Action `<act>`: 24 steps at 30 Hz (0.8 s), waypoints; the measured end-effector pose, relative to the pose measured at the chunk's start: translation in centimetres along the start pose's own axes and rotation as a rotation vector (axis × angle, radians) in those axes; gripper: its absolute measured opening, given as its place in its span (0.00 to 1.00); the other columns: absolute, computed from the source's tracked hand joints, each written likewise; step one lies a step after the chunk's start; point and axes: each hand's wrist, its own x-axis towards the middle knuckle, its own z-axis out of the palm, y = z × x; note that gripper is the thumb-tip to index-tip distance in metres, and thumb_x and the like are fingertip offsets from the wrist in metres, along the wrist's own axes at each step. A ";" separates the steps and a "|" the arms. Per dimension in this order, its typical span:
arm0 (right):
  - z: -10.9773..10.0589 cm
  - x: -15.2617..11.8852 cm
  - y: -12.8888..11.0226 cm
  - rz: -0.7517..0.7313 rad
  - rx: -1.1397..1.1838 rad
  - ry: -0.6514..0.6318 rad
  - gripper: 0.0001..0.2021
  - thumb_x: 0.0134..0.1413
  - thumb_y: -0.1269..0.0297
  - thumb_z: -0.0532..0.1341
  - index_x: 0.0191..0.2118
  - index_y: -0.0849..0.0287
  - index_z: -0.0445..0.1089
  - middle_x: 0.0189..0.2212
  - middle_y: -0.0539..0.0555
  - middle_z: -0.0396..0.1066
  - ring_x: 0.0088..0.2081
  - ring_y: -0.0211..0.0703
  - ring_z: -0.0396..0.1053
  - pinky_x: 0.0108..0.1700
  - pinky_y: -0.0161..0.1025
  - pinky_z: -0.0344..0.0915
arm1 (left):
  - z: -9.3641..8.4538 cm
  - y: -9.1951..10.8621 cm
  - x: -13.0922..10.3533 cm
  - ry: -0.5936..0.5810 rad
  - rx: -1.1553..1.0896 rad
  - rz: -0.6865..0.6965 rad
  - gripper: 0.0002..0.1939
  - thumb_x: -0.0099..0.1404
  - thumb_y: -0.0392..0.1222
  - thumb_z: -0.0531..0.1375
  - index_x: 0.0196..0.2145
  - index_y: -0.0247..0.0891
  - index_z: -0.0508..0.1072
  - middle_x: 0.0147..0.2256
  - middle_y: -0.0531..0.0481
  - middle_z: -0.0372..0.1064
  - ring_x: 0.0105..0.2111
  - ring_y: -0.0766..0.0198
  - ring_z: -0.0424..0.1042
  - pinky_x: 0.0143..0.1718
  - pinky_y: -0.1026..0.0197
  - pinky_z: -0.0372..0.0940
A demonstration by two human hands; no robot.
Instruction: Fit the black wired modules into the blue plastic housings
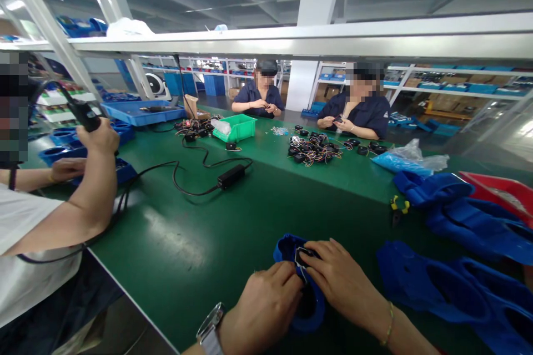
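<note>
1. the blue plastic housing (pixel 313 315) lies on the green tabletop (pixel 233 233), at the near edge of the view; clock directions below run from it.
2. the left hand (pixel 266 302), with a wristwatch (pixel 211 321), comes in from 9 o'clock, fingers bunched narrow beside the white wire (pixel 302 274); i cannot tell whether they pinch it.
3. the right hand (pixel 343 283), at 2 o'clock, holds a small black component (pixel 305 258) between thumb and fingers, over the upper end of the housing.
4. at 2 o'clock lie yellow-handled pliers (pixel 398 206), with more blue housings (pixel 433 283) from 2 to 3 o'clock.
5. at 12 o'clock is a heap of wired black parts (pixel 314 148); at 11, a green bin (pixel 239 128) and, nearer, a black inline cable box (pixel 231 176).
6. at 10 o'clock a co-worker's hand (pixel 100 136) grips a black corded tool (pixel 85 115).
</note>
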 end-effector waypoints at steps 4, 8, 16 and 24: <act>0.8 -0.7 0.2 0.017 0.039 0.023 0.16 0.61 0.69 0.52 0.52 0.57 0.68 0.53 0.60 0.66 0.55 0.52 0.62 0.57 0.58 0.59 | 0.2 0.9 0.3 0.017 -0.009 0.014 0.29 0.57 0.52 0.65 0.50 0.34 0.63 0.52 0.40 0.66 0.52 0.50 0.66 0.55 0.45 0.63; 0.9 -1.4 0.5 0.019 0.131 -0.018 0.17 0.64 0.68 0.48 0.53 0.57 0.68 0.57 0.59 0.63 0.59 0.52 0.58 0.61 0.60 0.54 | 1.4 1.4 0.5 -0.007 0.035 0.047 0.49 0.45 0.67 0.67 0.54 0.29 0.61 0.57 0.32 0.60 0.59 0.45 0.57 0.60 0.43 0.54; 0.6 -2.9 0.4 0.073 0.093 -0.037 0.18 0.60 0.66 0.52 0.55 0.58 0.66 0.56 0.56 0.65 0.63 0.55 0.51 0.63 0.66 0.44 | -0.5 2.2 2.5 -0.249 0.182 0.081 0.42 0.53 0.61 0.65 0.54 0.25 0.62 0.53 0.31 0.64 0.54 0.43 0.63 0.59 0.43 0.54; -1.4 -4.3 1.5 0.093 -0.031 0.032 0.22 0.60 0.60 0.53 0.59 0.55 0.62 0.63 0.55 0.55 0.63 0.53 0.51 0.62 0.60 0.52 | -2.0 2.3 2.1 -0.382 0.203 0.038 0.41 0.55 0.53 0.62 0.59 0.26 0.58 0.55 0.31 0.61 0.55 0.44 0.61 0.61 0.43 0.49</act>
